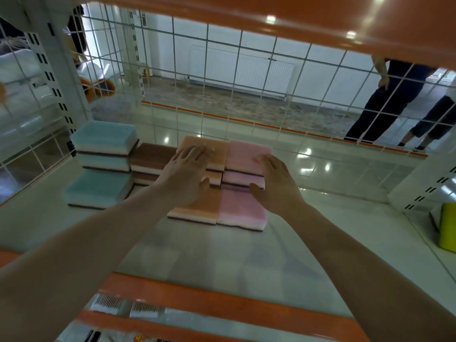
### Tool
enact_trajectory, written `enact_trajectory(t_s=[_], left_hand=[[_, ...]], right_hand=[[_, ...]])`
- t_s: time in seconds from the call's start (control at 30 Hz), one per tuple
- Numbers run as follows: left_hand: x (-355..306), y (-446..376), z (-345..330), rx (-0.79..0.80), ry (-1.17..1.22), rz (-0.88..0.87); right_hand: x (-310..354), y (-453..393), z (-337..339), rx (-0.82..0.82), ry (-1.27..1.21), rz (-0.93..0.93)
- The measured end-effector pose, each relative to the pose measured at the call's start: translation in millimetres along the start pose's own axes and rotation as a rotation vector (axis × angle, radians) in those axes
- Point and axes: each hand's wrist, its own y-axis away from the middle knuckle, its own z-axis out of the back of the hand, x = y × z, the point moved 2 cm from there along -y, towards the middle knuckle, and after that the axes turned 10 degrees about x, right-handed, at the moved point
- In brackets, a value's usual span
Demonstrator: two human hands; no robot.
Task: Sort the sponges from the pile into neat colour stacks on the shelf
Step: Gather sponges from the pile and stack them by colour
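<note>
Far to the left of the left grip, the blue sponges [103,166] stand on the white shelf [212,255] as a stack of two near the wire grid, with a third blue one lying alone in front of them. Just to the left of that grip sits a low stack of brown sponges [150,160], touching the blue stack on one side and the orange sponges on the other. The left grip [190,174] lies flat, its fingers straight and slightly apart, on top of the orange sponges [204,154], its thumb down against the stack's front face; a single orange sponge [199,208] lies on the shelf just below its wrist. Directly to the right, touching the orange stack, is the stack of pink sponges [246,156]; the right grip [274,183] rests on its right front corner, fingers relaxed and spread over the top, thumb against the front edge, clamped on nothing. A single pink sponge [241,213] lies in front of this stack, beside the lone orange one and just left of the right wrist. Beyond both grips the white wire grid [222,77] closes the back of the shelf, and through it, far to the upper right, a person [394,99] in dark clothes stands on the floor. Well to the right of the right grip a yellow-green object [447,228] sits at the shelf's edge, cut off by the frame.
</note>
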Motion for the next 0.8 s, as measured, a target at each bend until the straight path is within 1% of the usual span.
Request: enact_trajectory(t_s=[0.07,0.13,0.33,0.43,0.53,0.63,0.7,0.8], left_hand=[[-4.2,6.4,3.4,-0.067,0.008,-0.055],[-10.5,13.2,6.0,-0.094,0.025,-0.092],[-30.1,33.4,8.7,-0.103,0.041,-0.184],[-36.8,43.2,1.8,-0.091,0.05,-0.192],[-39.4,47.2,-16.3,0.045,-0.045,-0.136],[-42.5,50.4,-32.5,0.147,0.001,-0.109],[-47.7,50.4,-39.1,0.227,0.027,-0.128],[-60.1,48.1,-44.6,0.311,0.008,-0.198]], right_hand=[[0.6,3.1,1.2,-0.019,0.017,0.011],[1.4,7.6,2.4,-0.045,0.036,0.028],[3.9,29.9,6.5,-0.12,-0.034,0.059],[3.2,45.6,4.8,-0.135,-0.008,0.06],[0.0,61.8,-3.6,-0.108,-0.008,0.029],[-6.7,77.8,-12.7,-0.032,-0.038,-0.049],[-12.6,89.2,-18.1,0.025,-0.055,-0.093],[-22.5,107.5,-22.2,0.059,-0.075,-0.141]])
